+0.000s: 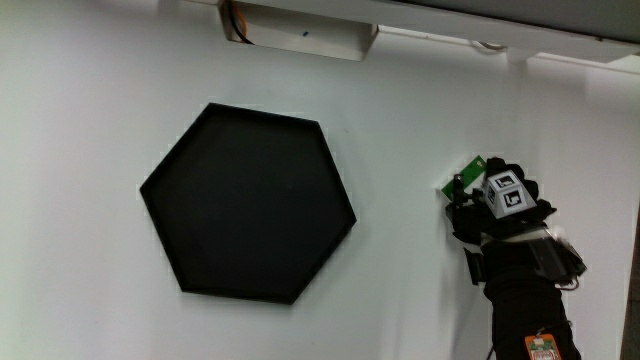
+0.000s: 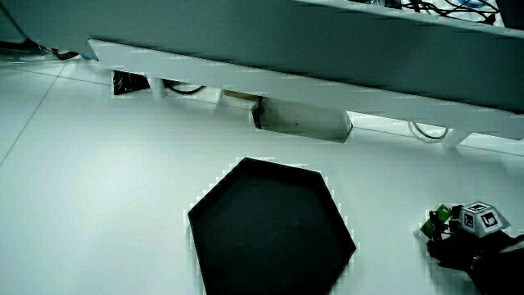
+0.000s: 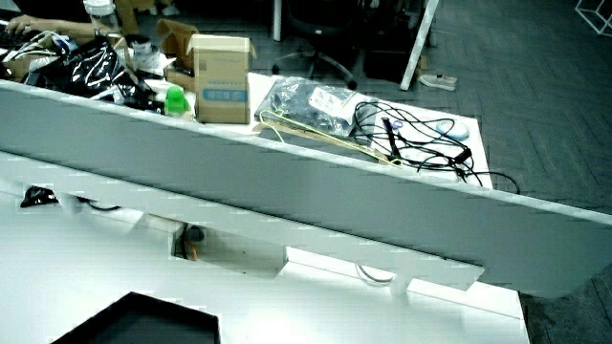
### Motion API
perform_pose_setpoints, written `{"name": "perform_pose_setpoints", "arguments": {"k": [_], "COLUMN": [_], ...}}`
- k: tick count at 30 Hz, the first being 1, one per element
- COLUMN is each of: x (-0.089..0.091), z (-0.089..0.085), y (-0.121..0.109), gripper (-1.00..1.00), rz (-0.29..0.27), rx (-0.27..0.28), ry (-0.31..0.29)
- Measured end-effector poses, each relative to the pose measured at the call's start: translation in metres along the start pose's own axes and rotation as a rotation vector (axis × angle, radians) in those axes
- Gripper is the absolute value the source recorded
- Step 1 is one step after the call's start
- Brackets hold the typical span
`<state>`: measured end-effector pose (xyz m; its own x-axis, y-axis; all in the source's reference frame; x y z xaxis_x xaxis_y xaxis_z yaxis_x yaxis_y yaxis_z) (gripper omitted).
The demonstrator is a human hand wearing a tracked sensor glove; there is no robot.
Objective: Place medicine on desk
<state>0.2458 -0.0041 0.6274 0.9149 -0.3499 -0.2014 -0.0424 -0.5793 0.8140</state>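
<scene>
The small green medicine pack (image 1: pixel 466 176) is in the black-gloved hand (image 1: pixel 497 212), fingers wrapped around it so only a green corner pokes out past the fingertips, low over the white surface (image 1: pixel 90 120) and well apart from the black hexagonal tray (image 1: pixel 248 203). A side view shows the same thing: green bit (image 2: pixel 440 216) sticking out of the glove (image 2: pixel 471 242), right by the little patterned cube (image 2: pixel 480 219). My guess is it's about to get set down on bare surface there. What could go sideways: if the fingers let go while the pack is tilted, it could tip or skid off, since the white top looks pretty slick. Hard to say whether it's already touching the surface, because the hand covers most of it, so its shape and any label are a mystery too. The other side view only catches a corner of the tray (image 3: pixel 143 323) and the grey partition (image 3: pixel 287 205), no hand at all.
</scene>
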Motion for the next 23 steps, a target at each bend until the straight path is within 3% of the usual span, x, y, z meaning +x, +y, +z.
{"name": "perform_pose_setpoints", "arguments": {"k": [1, 2, 5, 7, 8, 10, 11, 17, 18, 19, 23], "x": [0.003, 0.005, 0.007, 0.007, 0.006, 0.0, -0.001, -0.016, -0.017, -0.02, -0.025], "z": [-0.007, -0.011, -0.014, -0.015, -0.018, -0.009, -0.015, -0.03, -0.033, -0.032, -0.051], "y": [0.002, 0.001, -0.011, -0.02, -0.024, -0.046, -0.048, -0.078, -0.082, -0.09, -0.104], "gripper": [-0.23, -0.31, -0.54, -0.69, -0.77, -0.92, -1.0, -1.0, -1.0, -1.0, -1.0], "rz": [-0.023, -0.044, -0.009, -0.019, -0.019, 0.022, 0.019, 0.042, 0.039, 0.039, 0.043], "rx": [-0.014, 0.01, 0.058, 0.118, 0.184, 0.042, 0.111, 0.194, 0.18, 0.234, 0.288], "ry": [-0.004, 0.003, 0.054, 0.066, 0.067, 0.15, 0.145, 0.202, 0.217, 0.214, 0.254]}}
